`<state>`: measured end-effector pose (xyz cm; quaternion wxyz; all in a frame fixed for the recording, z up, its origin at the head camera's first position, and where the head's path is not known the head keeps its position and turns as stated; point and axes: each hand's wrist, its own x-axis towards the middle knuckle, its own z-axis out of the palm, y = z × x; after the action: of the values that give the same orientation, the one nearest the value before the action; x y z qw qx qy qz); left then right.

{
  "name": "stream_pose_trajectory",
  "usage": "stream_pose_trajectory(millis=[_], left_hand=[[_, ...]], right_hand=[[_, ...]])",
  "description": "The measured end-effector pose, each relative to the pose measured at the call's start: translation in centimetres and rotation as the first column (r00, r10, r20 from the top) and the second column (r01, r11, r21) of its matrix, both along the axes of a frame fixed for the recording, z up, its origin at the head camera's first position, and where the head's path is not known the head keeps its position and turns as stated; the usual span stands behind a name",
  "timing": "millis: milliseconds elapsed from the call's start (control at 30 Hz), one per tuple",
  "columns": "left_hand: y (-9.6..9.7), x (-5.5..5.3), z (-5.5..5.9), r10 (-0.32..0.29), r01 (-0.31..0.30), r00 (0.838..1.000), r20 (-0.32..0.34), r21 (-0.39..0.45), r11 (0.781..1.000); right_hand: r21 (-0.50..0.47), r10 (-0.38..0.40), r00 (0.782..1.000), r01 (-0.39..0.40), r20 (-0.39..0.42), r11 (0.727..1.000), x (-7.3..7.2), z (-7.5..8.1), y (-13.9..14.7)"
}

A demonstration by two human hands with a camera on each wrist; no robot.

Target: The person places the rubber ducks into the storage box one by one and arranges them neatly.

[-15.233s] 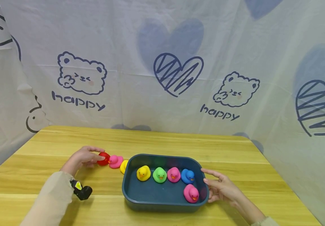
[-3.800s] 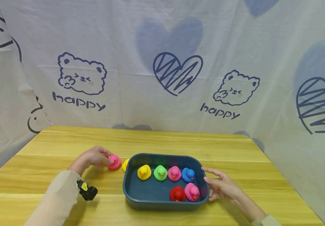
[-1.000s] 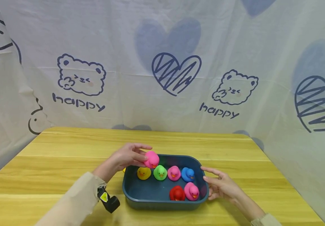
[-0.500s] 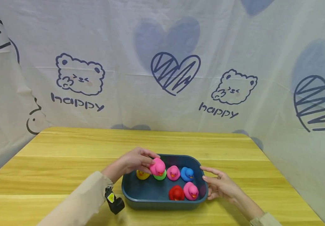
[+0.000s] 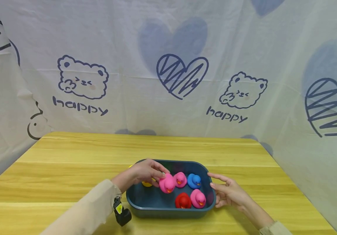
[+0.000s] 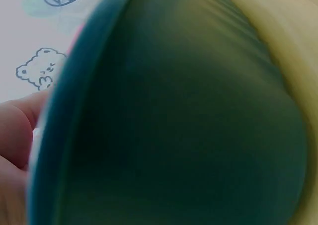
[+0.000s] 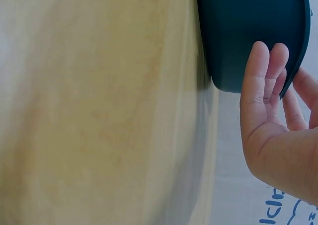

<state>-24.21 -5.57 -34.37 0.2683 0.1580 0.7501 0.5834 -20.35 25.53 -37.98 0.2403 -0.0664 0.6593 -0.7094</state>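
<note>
In the head view my left hand [image 5: 149,171] pinches a pink rubber duck [image 5: 167,183] inside the dark blue-green basin [image 5: 168,213], in front of the back row. A yellow duck [image 5: 147,184] shows partly under that hand; the green duck is hidden. Further right are another pink duck [image 5: 180,179] and a blue duck [image 5: 194,181], with a red duck [image 5: 183,200] and a third pink one [image 5: 198,198] before them. My right hand [image 7: 273,120] holds the basin's right end, its rim between thumb and fingers. The basin's outside fills most of the left wrist view.
A yellow bit [image 5: 130,166] shows outside the basin's back left corner, mostly hidden by the left hand and basin. The wooden table [image 5: 68,169] reaches back to a printed cloth [image 5: 127,107]. A black wrist camera [image 5: 122,213] hangs under the left sleeve.
The red duck went from the table into the basin. Then my left hand picked the pink duck off the table and carried it right and down into the basin. My right hand stays at the rim.
</note>
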Motion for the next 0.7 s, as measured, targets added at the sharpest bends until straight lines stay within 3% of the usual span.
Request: stream_pose_trajectory(millis=[333,700], left_hand=[[0.2,0.2,-0.6,-0.023,0.023,1.000,0.008,-0.037,0.999],[0.9,0.3,-1.6,-0.032,0.030,0.999,-0.011,-0.171,0.985]], right_hand=[[0.006,-0.007,1.000,0.007,0.006,1.000,0.0,0.0,-0.1],[0.009,-0.008,1.000,0.008,0.008,1.000,0.0,0.0,-0.1]])
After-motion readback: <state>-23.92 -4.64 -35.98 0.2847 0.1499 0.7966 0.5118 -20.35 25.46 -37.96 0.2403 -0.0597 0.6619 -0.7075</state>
